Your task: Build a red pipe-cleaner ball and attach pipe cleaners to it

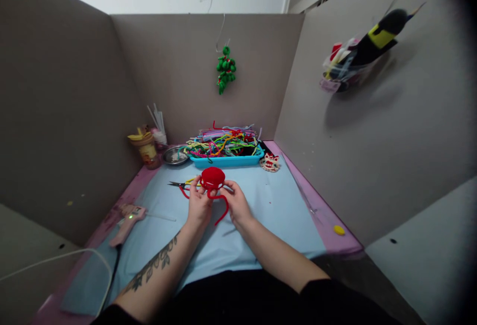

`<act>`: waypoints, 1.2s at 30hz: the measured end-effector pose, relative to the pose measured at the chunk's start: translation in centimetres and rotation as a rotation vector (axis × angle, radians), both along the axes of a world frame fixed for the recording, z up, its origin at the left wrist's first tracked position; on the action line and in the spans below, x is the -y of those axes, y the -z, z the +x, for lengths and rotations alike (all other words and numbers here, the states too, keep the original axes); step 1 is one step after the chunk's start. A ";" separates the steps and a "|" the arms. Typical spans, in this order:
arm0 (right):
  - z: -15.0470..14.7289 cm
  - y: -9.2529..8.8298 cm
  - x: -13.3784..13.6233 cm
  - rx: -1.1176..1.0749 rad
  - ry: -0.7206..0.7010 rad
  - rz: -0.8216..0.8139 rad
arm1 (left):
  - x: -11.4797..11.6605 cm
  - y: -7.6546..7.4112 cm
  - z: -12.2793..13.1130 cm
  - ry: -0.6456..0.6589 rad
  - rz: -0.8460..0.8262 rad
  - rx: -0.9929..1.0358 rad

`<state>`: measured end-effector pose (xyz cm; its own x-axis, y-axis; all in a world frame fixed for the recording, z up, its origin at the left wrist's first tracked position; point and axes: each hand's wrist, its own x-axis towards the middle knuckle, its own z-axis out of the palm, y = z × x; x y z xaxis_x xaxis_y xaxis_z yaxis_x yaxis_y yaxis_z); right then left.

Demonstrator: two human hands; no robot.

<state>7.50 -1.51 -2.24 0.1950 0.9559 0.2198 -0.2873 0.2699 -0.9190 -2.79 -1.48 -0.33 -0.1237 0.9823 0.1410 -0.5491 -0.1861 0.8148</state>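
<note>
Head view shows me the left hand [200, 206] and right hand [239, 206], fingers [231, 185] gripping a domed red pipe-cleaner piece [212, 177] above the table [331, 230], seemingly mid-shaping; its loose red stem [227, 205] suggests my next move calls for steady support and careful guiding.

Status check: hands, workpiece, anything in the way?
Left hand and right hand both holding red rounded piece. Red strand trailing between the hands. Scissors close beside left hand, possible snag.
</note>
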 end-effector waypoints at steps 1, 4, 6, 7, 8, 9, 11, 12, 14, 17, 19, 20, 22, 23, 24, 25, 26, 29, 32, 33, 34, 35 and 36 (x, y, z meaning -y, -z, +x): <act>-0.2 -0.1 0.0 -0.099 -0.045 -0.033 | 0.0 0.0 0.1 0.011 -0.004 -0.006; -0.2 -0.6 0.1 -0.281 -0.110 -0.102 | 0.1 0.1 0.4 0.029 -0.022 -0.032; 0.0 -1.0 0.0 -0.319 -0.102 -0.109 | 0.1 0.3 0.5 0.032 -0.023 -0.073; 0.3 -1.1 -0.1 -0.339 -0.086 -0.113 | 0.1 0.4 0.5 0.043 -0.019 -0.101; 0.6 -1.2 -0.3 -0.364 -0.069 -0.121 | 0.0 0.6 0.4 0.063 -0.014 -0.135; 0.9 -1.3 -0.6 -0.392 -0.052 -0.130 | 0.0 0.7 0.1 0.087 -0.016 -0.176; 1.8 -1.5 -1.0 -0.432 -0.031 -0.151 | -0.4 1.0 -0.6 0.120 -0.034 -0.267; 2.2 -1.6 -1.1 -0.439 -0.030 -0.162 | -0.6 1.0 -1.2 0.101 -0.055 -0.314; 3.1 -2.0 -1.2 -0.419 -0.073 -0.182 | -1.0 0.8 -2.4 0.021 -0.049 -0.357; 4.0 -2.8 -0.7 -0.325 -0.265 -0.224 | -1.5 0.0 -4.0 0.018 0.106 -0.454; 4.1 -3.3 -0.2 -0.231 -0.403 -0.255 | -1.5 -0.7 -4.7 0.164 0.135 -0.484; 4.1 -3.5 0.1 -0.191 -0.457 -0.266 | -1.5 -0.9 -4.9 0.269 0.123 -0.478; 3.9 -3.7 0.4 -0.143 -0.522 -0.276 | -1.2 -1.3 -5.1 0.481 0.084 -0.485; 3.8 -3.7 0.5 -0.136 -0.532 -0.272 | -1.1 -1.4 -5.1 0.549 0.076 -0.500; 3.7 -3.6 0.6 -0.138 -0.529 -0.263 | -0.9 -1.4 -5.0 0.585 0.077 -0.526; 3.6 -3.5 0.6 -0.142 -0.515 -0.251 | -0.8 -1.5 -4.9 0.586 0.087 -0.554; 3.6 -3.3 0.5 -0.144 -0.495 -0.237 | -0.7 -1.5 -4.8 0.563 0.097 -0.579; 3.5 -2.9 0.3 -0.118 -0.444 -0.183 | -0.5 -1.5 -4.4 0.456 0.103 -0.608; 3.3 -2.5 0.1 -0.090 -0.414 -0.084 | -0.5 -1.5 -4.1 0.367 0.091 -0.567; 3.2 -2.5 0.1 -0.095 -0.397 -0.055 | -0.5 -1.5 -4.0 0.336 0.088 -0.560; 3.1 -2.4 0.1 -0.101 -0.382 -0.039 | -0.5 -1.5 -3.9 0.304 0.087 -0.561; 3.0 -2.3 0.1 -0.105 -0.369 -0.036 | -0.4 -1.5 -3.9 0.273 0.087 -0.570; 3.0 -2.2 0.0 -0.107 -0.360 -0.043 | -0.4 -1.4 -3.8 0.244 0.091 -0.586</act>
<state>10.46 -1.56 -0.05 -0.1349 0.9754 0.1744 -0.4520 0.0961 -0.8868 -6.61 -1.03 1.10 0.2248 0.9534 0.2012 -0.0530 -0.1942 0.9795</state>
